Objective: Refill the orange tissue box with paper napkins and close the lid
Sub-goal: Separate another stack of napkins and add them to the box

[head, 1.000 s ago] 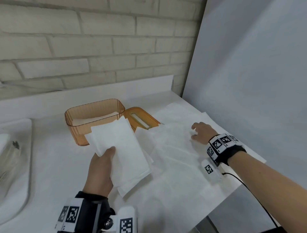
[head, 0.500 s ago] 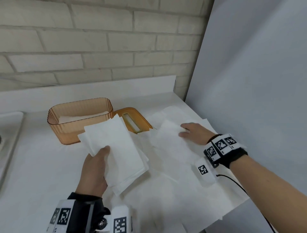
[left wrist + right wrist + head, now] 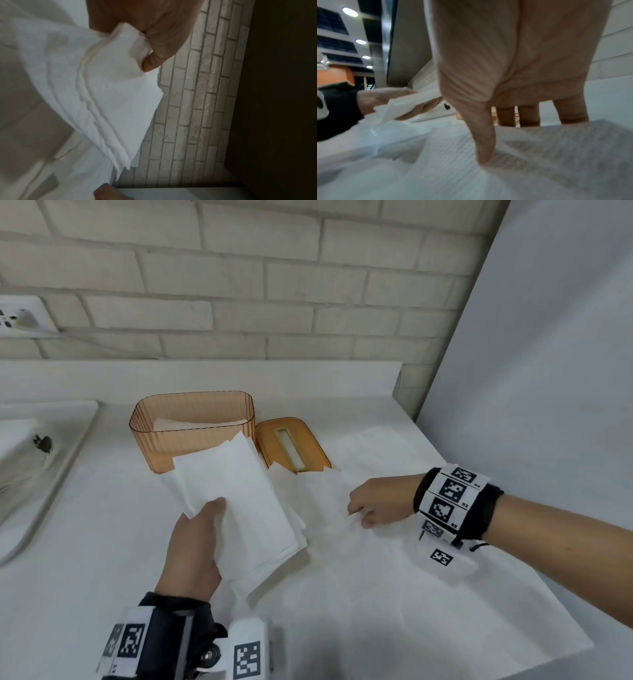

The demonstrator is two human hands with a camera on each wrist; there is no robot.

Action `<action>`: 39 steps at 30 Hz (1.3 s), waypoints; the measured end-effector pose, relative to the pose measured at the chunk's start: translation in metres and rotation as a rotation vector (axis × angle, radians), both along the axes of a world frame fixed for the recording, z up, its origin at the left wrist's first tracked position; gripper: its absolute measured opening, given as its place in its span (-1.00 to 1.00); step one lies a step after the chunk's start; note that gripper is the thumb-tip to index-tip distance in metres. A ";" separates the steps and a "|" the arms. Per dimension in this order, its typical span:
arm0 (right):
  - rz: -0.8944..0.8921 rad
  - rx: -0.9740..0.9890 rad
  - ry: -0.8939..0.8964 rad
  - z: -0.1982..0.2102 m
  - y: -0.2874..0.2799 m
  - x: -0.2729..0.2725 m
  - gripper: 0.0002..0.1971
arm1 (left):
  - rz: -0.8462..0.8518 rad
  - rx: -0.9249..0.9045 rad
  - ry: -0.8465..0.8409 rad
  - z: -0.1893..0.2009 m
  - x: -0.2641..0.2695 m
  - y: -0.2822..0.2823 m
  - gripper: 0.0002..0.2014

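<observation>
The orange tissue box [image 3: 191,440] stands open at the back of the white counter with a few napkins inside. Its orange lid [image 3: 310,448] lies flat just to the right of it, slot up. My left hand [image 3: 209,518] grips a stack of white napkins [image 3: 239,501] in front of the box, thumb on top; the left wrist view shows the stack [image 3: 106,94] under my thumb [image 3: 154,60]. My right hand [image 3: 358,513] is to the right, pinching a loose napkin [image 3: 539,155] between thumb and fingers on the counter.
Several loose napkins [image 3: 394,594] lie spread over the right half of the counter, up to its front right edge. A white sink [image 3: 44,474] sits at the left. A brick wall [image 3: 274,302] with a socket [image 3: 20,316] runs behind, and a grey panel [image 3: 548,371] closes the right side.
My right hand has moved left across the spread napkins, toward the stack, drawing a napkin with it. My left hand still holds the stack in about the same place.
</observation>
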State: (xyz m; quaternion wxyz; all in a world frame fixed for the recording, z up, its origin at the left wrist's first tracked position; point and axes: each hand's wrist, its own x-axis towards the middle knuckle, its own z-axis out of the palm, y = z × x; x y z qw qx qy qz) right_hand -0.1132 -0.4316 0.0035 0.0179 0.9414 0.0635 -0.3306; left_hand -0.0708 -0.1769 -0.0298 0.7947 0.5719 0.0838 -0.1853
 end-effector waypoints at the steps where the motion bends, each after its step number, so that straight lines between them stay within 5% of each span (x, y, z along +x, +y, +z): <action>1: 0.025 -0.019 -0.012 -0.005 0.002 0.003 -0.65 | 0.017 0.005 0.003 0.000 -0.001 0.001 -0.89; 9: 0.165 0.050 -0.291 -0.021 -0.007 0.008 -0.68 | 0.106 0.007 0.032 -0.002 -0.008 0.009 -0.88; 14: 0.125 0.111 -0.306 -0.034 -0.011 0.006 -0.49 | 0.109 0.008 0.031 -0.002 -0.012 0.007 -0.89; 19: 0.142 0.087 -0.365 -0.027 -0.015 0.007 -0.71 | 0.115 0.025 0.033 -0.002 -0.011 0.008 -0.89; 25: -0.432 0.843 -0.772 0.043 -0.027 0.013 -0.83 | 0.086 0.018 0.020 0.001 -0.009 -0.006 -0.83; 29: -0.688 1.310 -0.664 0.045 0.022 0.005 -0.78 | 0.024 -0.047 0.050 0.006 -0.015 -0.030 -0.67; 34: -0.680 1.010 -0.694 0.021 0.073 0.002 -0.84 | -0.064 -0.252 0.045 0.016 -0.015 -0.037 -0.47; 39: -0.595 0.780 -0.528 0.018 0.070 -0.003 -0.76 | -0.090 0.057 -0.011 0.013 -0.012 -0.032 -0.76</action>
